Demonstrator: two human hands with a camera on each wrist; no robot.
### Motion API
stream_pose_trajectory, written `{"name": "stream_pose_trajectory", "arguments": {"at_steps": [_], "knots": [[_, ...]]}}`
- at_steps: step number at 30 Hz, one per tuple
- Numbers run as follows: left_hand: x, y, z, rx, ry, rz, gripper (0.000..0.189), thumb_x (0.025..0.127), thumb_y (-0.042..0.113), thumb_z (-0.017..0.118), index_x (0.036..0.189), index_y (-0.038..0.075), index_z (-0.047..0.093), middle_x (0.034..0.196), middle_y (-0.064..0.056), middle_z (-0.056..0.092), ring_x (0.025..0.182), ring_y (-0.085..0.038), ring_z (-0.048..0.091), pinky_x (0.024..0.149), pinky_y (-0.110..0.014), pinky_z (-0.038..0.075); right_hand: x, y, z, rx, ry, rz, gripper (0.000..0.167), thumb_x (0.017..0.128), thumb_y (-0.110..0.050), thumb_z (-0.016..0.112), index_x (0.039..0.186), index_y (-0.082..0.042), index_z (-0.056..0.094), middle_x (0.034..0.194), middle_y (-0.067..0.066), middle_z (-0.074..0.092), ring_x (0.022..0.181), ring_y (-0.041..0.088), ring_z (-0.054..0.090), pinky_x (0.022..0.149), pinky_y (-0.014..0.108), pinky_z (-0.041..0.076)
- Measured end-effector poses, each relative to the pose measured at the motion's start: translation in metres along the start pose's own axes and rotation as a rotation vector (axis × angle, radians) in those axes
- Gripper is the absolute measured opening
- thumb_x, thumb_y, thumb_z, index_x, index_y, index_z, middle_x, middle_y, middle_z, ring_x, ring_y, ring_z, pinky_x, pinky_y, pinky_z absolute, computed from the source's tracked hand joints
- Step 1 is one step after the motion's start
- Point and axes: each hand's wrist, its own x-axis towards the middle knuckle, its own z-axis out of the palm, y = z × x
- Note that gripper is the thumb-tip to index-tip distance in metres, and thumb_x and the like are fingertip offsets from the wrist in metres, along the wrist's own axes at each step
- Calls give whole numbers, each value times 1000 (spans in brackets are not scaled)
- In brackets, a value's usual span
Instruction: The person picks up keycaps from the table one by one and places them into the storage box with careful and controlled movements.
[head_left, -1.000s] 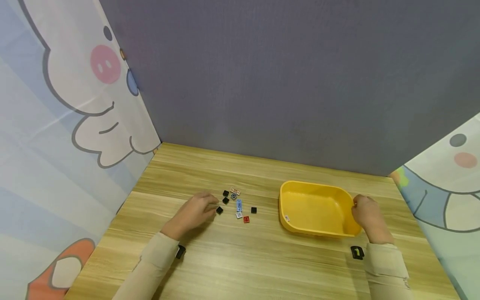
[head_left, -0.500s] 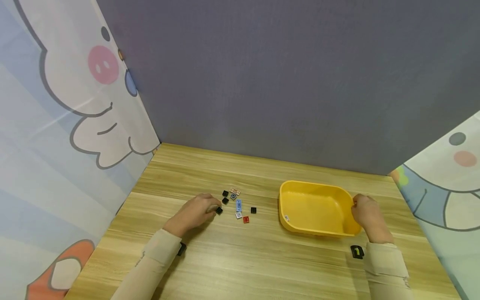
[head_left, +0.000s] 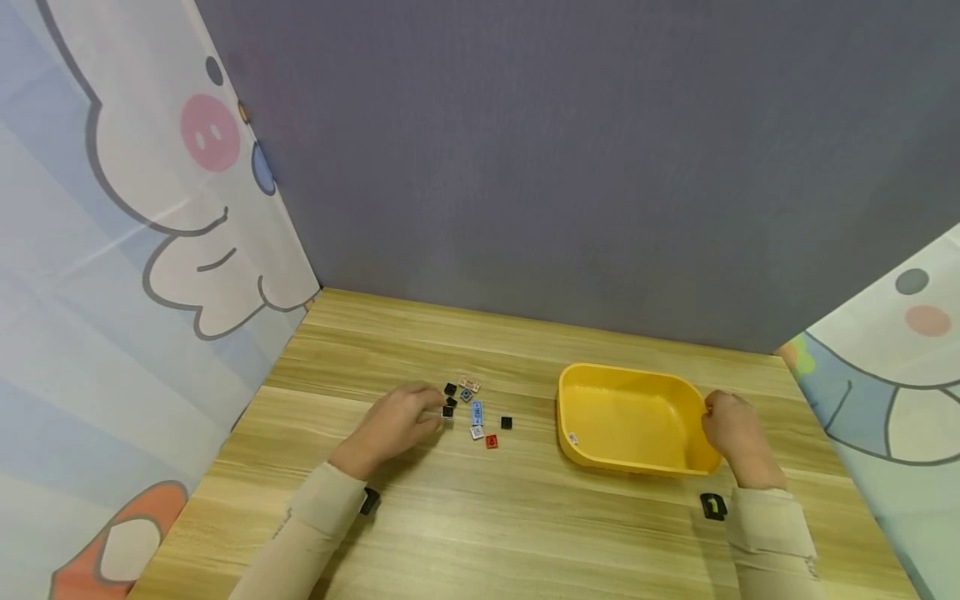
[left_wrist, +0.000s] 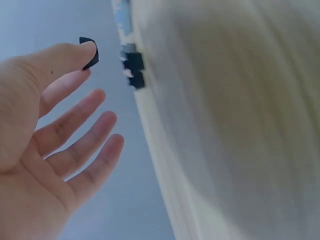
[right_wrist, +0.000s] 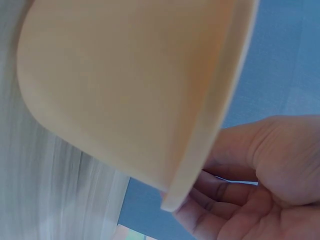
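My left hand (head_left: 397, 423) pinches a small black keycap (left_wrist: 90, 53) between thumb and index finger, just above the table; the other fingers are spread. Close to its fingertips lie two more black keycaps (head_left: 450, 389), a pale printed one (head_left: 470, 384) and a grey-blue one (head_left: 467, 395). A long light-blue keycap (head_left: 477, 412), a white one (head_left: 477, 432), a red one (head_left: 491, 442) and a lone black one (head_left: 506, 422) sit farther right. My right hand (head_left: 738, 425) grips the right rim of a yellow plastic basin (head_left: 622, 367), thumb and curled fingers around the edge.
The wood-grain table (head_left: 480, 525) ends at a dark grey panel (head_left: 525, 167) behind. Cartoon-printed curtains (head_left: 112, 375) stand on both sides. A black wrist device with a green mark (head_left: 713, 506) shows beside the right cuff.
The left hand has picked up the nearest black keycap and shifted it slightly up and right, close to the other black keycaps. The right hand and basin have stayed put.
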Motion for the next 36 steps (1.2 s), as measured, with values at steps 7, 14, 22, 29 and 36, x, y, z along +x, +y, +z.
{"name": "stream_pose_trajectory", "arguments": {"at_steps": [7, 14, 22, 29, 36], "knots": [[21, 24, -2, -26, 69, 16, 28, 85, 16, 81, 111, 8, 73, 113, -5, 69, 105, -25, 65, 91, -42, 54, -2, 1, 0, 1, -3, 5, 30, 90, 7, 50, 113, 26, 52, 108, 44, 55, 100, 59, 54, 83, 63, 49], [48, 52, 7, -92, 35, 17, 28, 91, 22, 76, 117, 10, 72, 120, -5, 67, 112, -25, 62, 94, -40, 52, -2, 2, 1, -6, 5, 1, 30, 89, 7, 50, 112, 26, 53, 109, 44, 56, 99, 59, 55, 83, 63, 50], [86, 88, 20, -98, -58, 17, 27, 96, 28, 70, 121, 18, 71, 129, -3, 63, 122, -24, 57, 97, -42, 51, -2, 4, 2, 2, 8, 5, 31, 88, 8, 49, 112, 27, 52, 108, 45, 55, 101, 59, 54, 84, 63, 49], [120, 119, 41, -85, -97, 85, 29, 96, 32, 69, 121, 18, 71, 126, 2, 64, 118, -17, 59, 99, -31, 48, -2, 1, 2, -1, 13, 9, 31, 88, 7, 49, 112, 26, 53, 109, 45, 55, 101, 60, 54, 85, 63, 49], [135, 138, 52, -78, -104, 126, 29, 95, 33, 70, 120, 18, 71, 121, 5, 65, 112, -13, 61, 94, -25, 49, 1, 0, 1, -9, 22, -4, 29, 88, 8, 50, 110, 26, 53, 106, 44, 55, 100, 59, 55, 84, 63, 49]]}}
